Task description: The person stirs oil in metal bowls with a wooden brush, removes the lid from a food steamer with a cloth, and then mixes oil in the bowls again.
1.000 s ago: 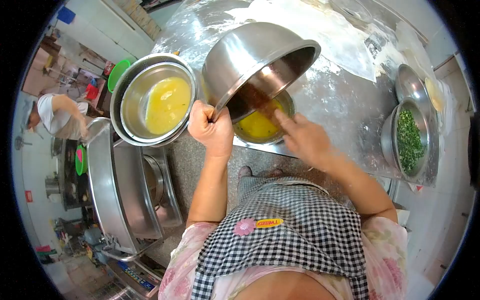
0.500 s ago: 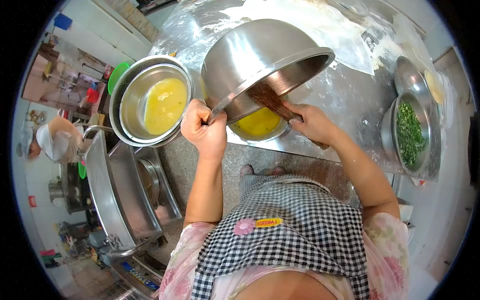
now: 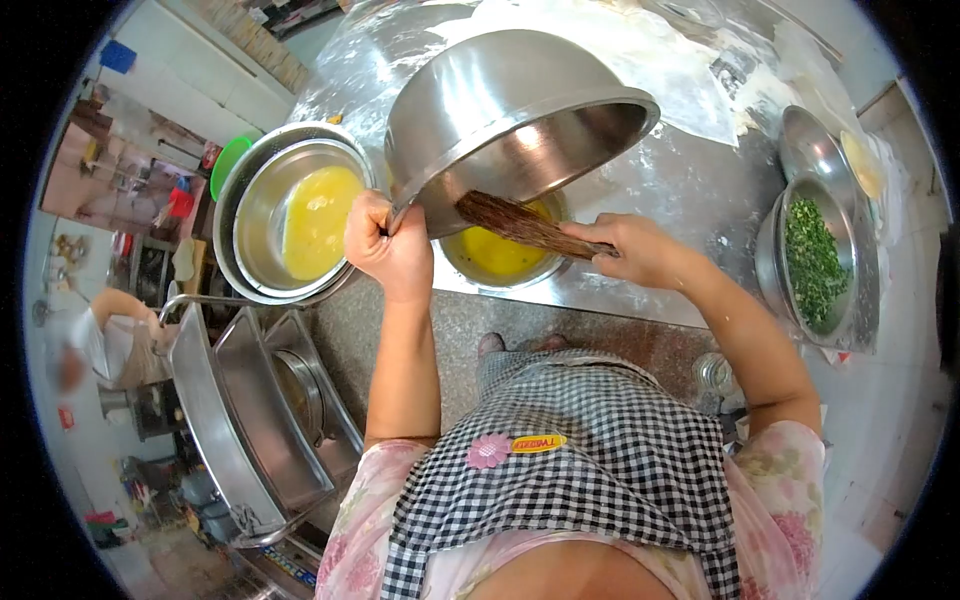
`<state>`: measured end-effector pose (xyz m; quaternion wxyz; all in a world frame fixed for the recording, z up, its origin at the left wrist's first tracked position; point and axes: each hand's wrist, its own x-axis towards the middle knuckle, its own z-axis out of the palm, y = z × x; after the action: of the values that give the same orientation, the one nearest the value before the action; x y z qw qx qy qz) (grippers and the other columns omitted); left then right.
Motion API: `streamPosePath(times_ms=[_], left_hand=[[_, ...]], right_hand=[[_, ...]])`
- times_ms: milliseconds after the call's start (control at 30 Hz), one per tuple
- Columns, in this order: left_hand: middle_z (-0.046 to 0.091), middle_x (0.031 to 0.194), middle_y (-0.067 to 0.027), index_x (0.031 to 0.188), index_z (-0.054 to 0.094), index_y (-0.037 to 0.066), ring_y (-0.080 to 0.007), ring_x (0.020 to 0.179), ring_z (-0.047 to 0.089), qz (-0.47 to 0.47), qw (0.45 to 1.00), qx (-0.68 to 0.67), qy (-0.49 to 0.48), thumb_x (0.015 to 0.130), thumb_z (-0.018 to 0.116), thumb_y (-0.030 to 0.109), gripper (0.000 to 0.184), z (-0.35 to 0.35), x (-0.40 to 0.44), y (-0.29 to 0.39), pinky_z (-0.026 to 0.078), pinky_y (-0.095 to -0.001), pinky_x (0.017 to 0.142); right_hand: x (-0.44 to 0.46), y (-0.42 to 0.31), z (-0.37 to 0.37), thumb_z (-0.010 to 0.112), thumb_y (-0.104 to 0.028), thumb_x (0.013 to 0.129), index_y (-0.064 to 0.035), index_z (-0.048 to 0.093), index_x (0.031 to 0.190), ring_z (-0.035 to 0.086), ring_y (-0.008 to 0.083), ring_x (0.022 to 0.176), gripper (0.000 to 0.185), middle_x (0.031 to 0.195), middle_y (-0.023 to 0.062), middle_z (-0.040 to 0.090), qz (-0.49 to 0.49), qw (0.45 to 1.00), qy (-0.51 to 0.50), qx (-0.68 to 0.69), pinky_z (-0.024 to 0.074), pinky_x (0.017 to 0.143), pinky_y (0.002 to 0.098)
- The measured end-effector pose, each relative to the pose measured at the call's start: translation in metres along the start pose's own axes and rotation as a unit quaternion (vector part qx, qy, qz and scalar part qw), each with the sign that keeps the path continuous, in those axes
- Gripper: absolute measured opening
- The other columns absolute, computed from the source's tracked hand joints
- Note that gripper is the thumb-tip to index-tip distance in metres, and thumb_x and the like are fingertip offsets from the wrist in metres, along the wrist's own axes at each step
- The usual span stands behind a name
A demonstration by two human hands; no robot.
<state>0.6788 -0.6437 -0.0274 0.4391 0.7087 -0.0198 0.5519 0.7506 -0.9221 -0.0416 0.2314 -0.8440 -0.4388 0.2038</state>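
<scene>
A large steel bowl (image 3: 500, 85) is tilted on its side, its opening facing down and toward me. My left hand (image 3: 390, 245) is closed round the bowl's rim at the left. In my right hand (image 3: 635, 250) is the handle end of a dark brown bristle brush (image 3: 515, 222); its other end reaches the bowl's mouth at the lower rim. Beneath the tilted bowl, a smaller steel bowl (image 3: 553, 268) holding yellow liquid (image 3: 490, 255) stands at the table's near edge, partly covered from view.
Nested steel bowls (image 3: 250, 235) with yellow liquid stand at left. At right is a bowl of chopped greens (image 3: 815, 265). White dough or flour (image 3: 640, 60) lies on the metal table (image 3: 690, 190). A steel cart (image 3: 225, 430) stands lower left; a co-worker (image 3: 125, 340) is behind it.
The brush has come down and left along the tilted bowl's opening with my right hand. The large bowl has tipped further open toward me. The co-worker has shifted.
</scene>
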Motion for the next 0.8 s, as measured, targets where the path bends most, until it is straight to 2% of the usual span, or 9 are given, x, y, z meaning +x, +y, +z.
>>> streamPosePath(times_ms=[100, 367, 600, 700, 800], left_hand=[[0.031, 0.061, -0.0009, 0.063, 0.032, 0.007, -0.0109, 0.056, 0.029, 0.002, 1.0, 0.009, 0.006, 0.064, 0.055, -0.012, 0.03, 0.004, 0.003, 0.002, 0.025, -0.0242, 0.051], [0.031, 0.061, 0.0006, 0.062, 0.033, 0.008, -0.0094, 0.057, 0.028, -0.006, 1.0, 0.016, 0.021, 0.066, 0.057, -0.012, 0.031, 0.008, 0.007, -0.001, 0.025, -0.0233, 0.051], [0.032, 0.06, 0.0008, 0.062, 0.033, 0.008, -0.0086, 0.056, 0.029, -0.019, 0.999, 0.037, 0.013, 0.066, 0.058, -0.012, 0.032, 0.008, 0.009, 0.017, 0.026, -0.0233, 0.051], [0.032, 0.06, 0.0007, 0.061, 0.033, 0.008, -0.0085, 0.056, 0.029, -0.033, 0.998, 0.056, 0.008, 0.066, 0.058, -0.012, 0.032, 0.002, 0.005, 0.019, 0.026, -0.0234, 0.051], [0.033, 0.06, 0.0011, 0.061, 0.033, 0.008, -0.0081, 0.056, 0.03, -0.052, 0.998, 0.027, -0.002, 0.067, 0.057, -0.012, 0.031, -0.012, 0.002, 0.015, 0.025, -0.0228, 0.052]], right_hand=[[-0.01, -0.002, -0.003, 0.059, -0.017, 0.081, -0.0249, 0.045, 0.138, 0.058, 0.0363, 0.088, 0.059, 0.093, 0.0191, 0.058, -0.006, 1.0, 0.003, -0.031, 0.0468, 0.079, 0.0439], [-0.021, -0.019, -0.01, 0.061, -0.014, 0.078, -0.0198, 0.049, 0.135, 0.059, 0.0333, 0.082, 0.058, 0.093, 0.0151, 0.058, 0.043, 0.992, -0.011, -0.12, 0.0485, 0.075, 0.0421], [-0.011, -0.035, -0.005, 0.059, -0.014, 0.079, -0.0168, 0.05, 0.135, 0.06, 0.0333, 0.081, 0.057, 0.093, 0.0148, 0.058, 0.003, 0.994, 0.043, -0.105, 0.0489, 0.073, 0.0419], [-0.008, -0.037, -0.007, 0.059, -0.013, 0.078, -0.0154, 0.05, 0.135, 0.06, 0.0334, 0.08, 0.058, 0.092, 0.0152, 0.058, 0.028, 0.993, 0.029, -0.115, 0.049, 0.073, 0.042], [-0.009, -0.03, -0.001, 0.059, -0.013, 0.077, -0.0159, 0.05, 0.134, 0.06, 0.0336, 0.08, 0.058, 0.091, 0.0156, 0.058, 0.023, 0.991, 0.056, -0.117, 0.0489, 0.072, 0.0422]])
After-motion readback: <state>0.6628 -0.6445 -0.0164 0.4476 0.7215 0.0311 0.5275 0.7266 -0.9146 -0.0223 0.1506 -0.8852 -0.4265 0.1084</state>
